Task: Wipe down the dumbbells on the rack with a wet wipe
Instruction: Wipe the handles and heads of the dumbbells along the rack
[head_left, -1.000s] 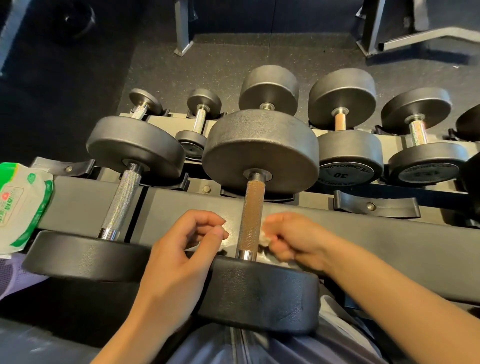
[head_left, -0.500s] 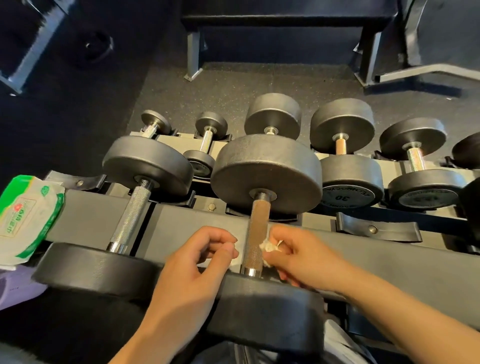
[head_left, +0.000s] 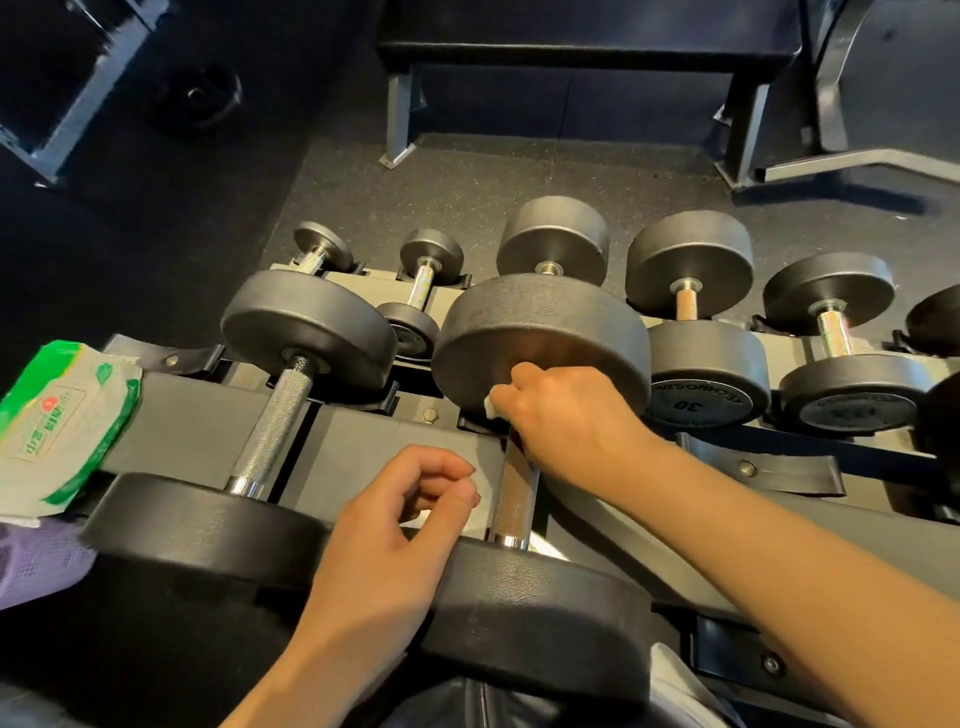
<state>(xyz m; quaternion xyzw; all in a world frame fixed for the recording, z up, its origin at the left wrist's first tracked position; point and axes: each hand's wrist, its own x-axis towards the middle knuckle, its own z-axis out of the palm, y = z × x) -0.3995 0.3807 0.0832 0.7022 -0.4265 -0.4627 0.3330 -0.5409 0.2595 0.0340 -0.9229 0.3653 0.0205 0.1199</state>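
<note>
- Far left — the pack of wipes lies on the rack, beside the first dumbbell.
- The left hand hovers by the middle dumbbell, fingers loosely curled, holding nothing.
- That dumbbell sits on the top shelf, its handle running straight away from the person, far head pointing forward.
- The right hand clamps the wipe at the handle's far end, against the head.
- Risk — with so little wipe showing, bare fingers may rub the metal instead.
</note>
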